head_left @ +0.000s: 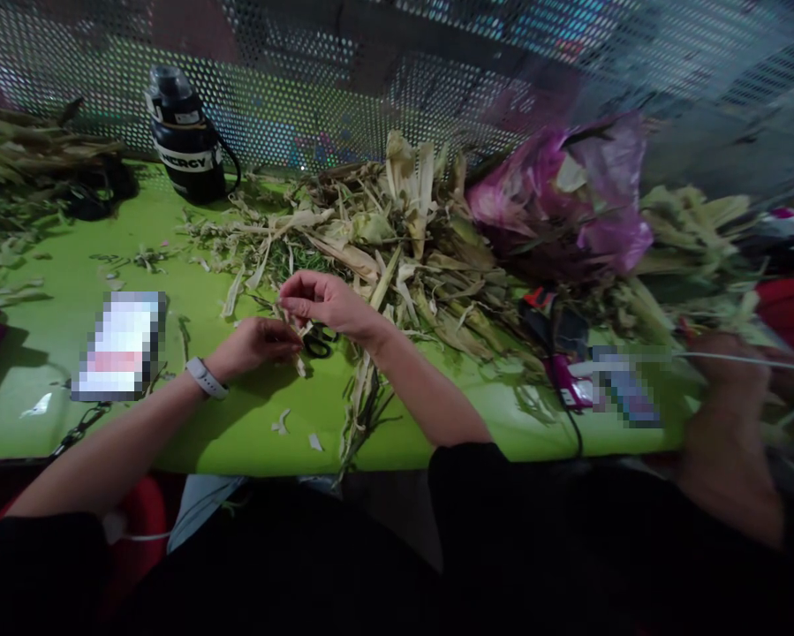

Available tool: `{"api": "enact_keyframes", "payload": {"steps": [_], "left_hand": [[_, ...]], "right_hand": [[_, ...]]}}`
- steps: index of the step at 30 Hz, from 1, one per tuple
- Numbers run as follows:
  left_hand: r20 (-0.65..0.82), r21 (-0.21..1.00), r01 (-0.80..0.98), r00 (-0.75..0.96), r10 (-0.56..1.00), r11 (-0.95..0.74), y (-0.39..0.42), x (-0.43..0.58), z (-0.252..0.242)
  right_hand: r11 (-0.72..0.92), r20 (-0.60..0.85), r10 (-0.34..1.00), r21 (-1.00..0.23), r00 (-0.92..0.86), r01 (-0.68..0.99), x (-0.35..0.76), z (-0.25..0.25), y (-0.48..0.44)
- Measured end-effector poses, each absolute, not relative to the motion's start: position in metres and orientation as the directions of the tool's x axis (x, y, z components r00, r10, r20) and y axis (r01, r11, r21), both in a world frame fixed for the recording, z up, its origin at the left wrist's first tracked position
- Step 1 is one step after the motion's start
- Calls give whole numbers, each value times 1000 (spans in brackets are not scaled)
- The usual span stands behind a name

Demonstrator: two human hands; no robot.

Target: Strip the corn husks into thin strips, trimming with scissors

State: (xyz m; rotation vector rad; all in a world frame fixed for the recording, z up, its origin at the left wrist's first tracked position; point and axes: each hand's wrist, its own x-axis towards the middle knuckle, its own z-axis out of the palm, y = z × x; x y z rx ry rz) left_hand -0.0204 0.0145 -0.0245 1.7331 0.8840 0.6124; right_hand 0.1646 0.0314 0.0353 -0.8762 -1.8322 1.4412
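My left hand (262, 343), with a pale watch band on its wrist, is closed just above the green table. A pale strip of dried husk (301, 364) hangs out below its fingertips. Close beside it, my right hand (327, 302) is closed too, thumb and forefinger pinched at a thin pale piece between the two hands, which looks like part of the same strip. Black-handled scissors (318, 342) lie on the table under my right hand. Behind both hands spreads a heap of dried corn husks and stalks (370, 247).
A black bottle (188, 146) stands at the back left, near a perforated metal screen (291, 88). Phones lie at left (122, 344) and right (625, 384). A pink plastic bag (562, 199) rests on the husks. Another person's arm (731, 424) reaches in at right.
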Motion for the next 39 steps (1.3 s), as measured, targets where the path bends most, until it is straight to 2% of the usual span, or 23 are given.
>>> {"api": "enact_keyframes", "payload": {"steps": [2,5,7,9,11,13,16,25,33,39], "left_hand": [[-87,959,265,613,785,-100,16,-21,-20],[-122,961,271,603,788,-59,18,-23,-19],[-144,968,252,610,779,-19,21,-24,-20],[-165,973,228,617,769,25,22,-26,-21],[-164,975,222,623,765,29,23,-27,-22],[-147,975,222,633,760,4,25,-28,-23],[-118,979,205,650,751,-24,27,-29,-25],[-124,978,208,683,720,-29,32,-32,-29],[-81,975,201,727,682,-98,32,-31,-22],[-45,979,166,736,676,-115,32,-31,-19]], "right_hand": [[303,174,892,-915,-418,266,170,31,40],[360,333,928,-698,-164,620,184,34,45],[363,338,923,-605,-185,709,192,41,42],[424,171,896,-600,-409,679,197,46,36],[485,-27,788,-588,-615,647,198,46,30],[551,-116,715,-513,-689,658,195,40,26],[617,-78,694,-446,-715,648,191,25,24],[637,17,670,-527,-742,563,194,8,22],[659,-40,668,-432,-743,615,192,6,22],[629,-15,683,-495,-730,599,195,8,23]]}}
